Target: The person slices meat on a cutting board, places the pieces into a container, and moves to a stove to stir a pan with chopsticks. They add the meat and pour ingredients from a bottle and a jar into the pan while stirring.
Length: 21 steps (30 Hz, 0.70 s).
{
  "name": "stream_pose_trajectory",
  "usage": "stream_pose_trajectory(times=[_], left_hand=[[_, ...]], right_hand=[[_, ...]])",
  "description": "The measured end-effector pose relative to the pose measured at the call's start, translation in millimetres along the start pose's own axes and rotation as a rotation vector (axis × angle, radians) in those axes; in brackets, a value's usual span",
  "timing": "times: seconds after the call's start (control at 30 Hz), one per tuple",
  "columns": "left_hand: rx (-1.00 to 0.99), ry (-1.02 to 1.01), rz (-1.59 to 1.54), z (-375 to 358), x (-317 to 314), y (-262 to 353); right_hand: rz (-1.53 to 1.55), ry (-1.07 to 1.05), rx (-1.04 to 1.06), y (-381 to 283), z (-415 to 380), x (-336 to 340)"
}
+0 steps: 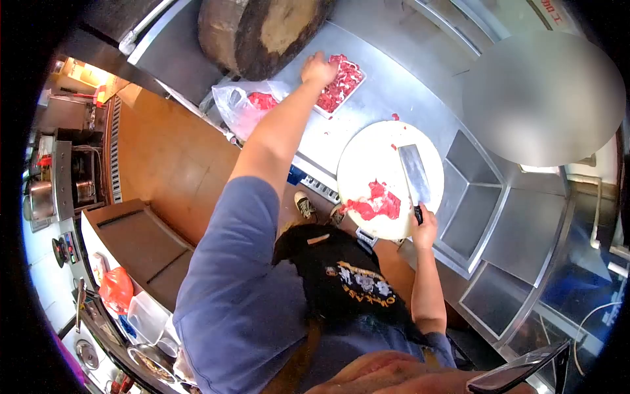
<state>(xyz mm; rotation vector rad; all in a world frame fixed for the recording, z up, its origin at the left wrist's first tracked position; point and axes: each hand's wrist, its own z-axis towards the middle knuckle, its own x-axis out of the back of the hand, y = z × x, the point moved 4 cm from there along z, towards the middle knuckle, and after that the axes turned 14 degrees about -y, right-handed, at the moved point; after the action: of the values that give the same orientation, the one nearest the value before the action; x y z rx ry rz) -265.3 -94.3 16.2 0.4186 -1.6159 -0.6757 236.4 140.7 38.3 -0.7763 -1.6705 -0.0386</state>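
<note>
My right hand (425, 227) is closed around the black handle of a cleaver (414, 172). Its broad blade lies flat over the right side of a round white cutting board (359, 152). Pieces of raw red meat (382, 201) rest on the board, left of the handle. With the arm stretched far forward, my left hand (318, 69) is at the left edge of a tray heaped with cut meat (342, 82). Its fingers look partly spread against the meat; their undersides are hidden.
A clear plastic bag (244, 102) with red meat inside stands left of the tray. Behind it, a thick round wooden block (246, 33) leans on its side. Small meat scraps (395, 117) dot the steel counter (377, 85). Steel sink basins (469, 187) are at the right.
</note>
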Motion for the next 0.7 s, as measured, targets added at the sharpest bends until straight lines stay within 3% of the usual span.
stream_pose_trajectory(times=[0.1,0.17,0.23,0.27,0.3,0.37,0.5,0.53,0.63,0.67,0.7], left_hand=[[-0.056,-0.163,-0.05,48.9,-25.3,-2.8],[-0.345,-0.414,0.026,65.0,-45.1,11.7],[-0.359,-0.476,0.128,65.8,-45.2,25.6],[-0.366,-0.53,0.236,59.6,-47.9,29.0],[-0.366,-0.552,0.239,49.5,-50.6,25.9],[-0.618,-0.389,0.296,34.2,-29.4,29.4],[-0.731,-0.411,0.322,17.3,-21.4,20.3],[-0.591,-0.464,0.364,16.9,-19.7,25.8],[-0.52,-0.321,0.382,4.5,-15.2,52.0],[-0.459,-0.504,0.493,-1.6,-14.4,62.6],[-0.467,-0.497,0.511,-2.9,-22.4,63.6]], right_hand=[[0.002,0.183,0.105,0.6,-4.7,0.7],[0.006,0.216,0.098,11.3,-25.1,2.5],[0.348,0.148,-0.272,46.5,-61.6,-4.9],[0.37,0.147,-0.284,60.2,-81.7,-6.5],[0.395,0.147,-0.297,73.4,-104.2,-7.9],[0.392,0.189,-0.366,88.4,-141.1,-9.8],[0.446,0.274,-0.467,127.0,-187.9,-27.8],[0.461,0.278,-0.492,135.1,-188.2,-26.0],[0.478,0.241,-0.418,138.9,-161.8,-6.0],[0.467,0.235,-0.392,138.4,-148.4,5.7],[0.438,0.2,-0.399,138.3,-131.6,17.2]])
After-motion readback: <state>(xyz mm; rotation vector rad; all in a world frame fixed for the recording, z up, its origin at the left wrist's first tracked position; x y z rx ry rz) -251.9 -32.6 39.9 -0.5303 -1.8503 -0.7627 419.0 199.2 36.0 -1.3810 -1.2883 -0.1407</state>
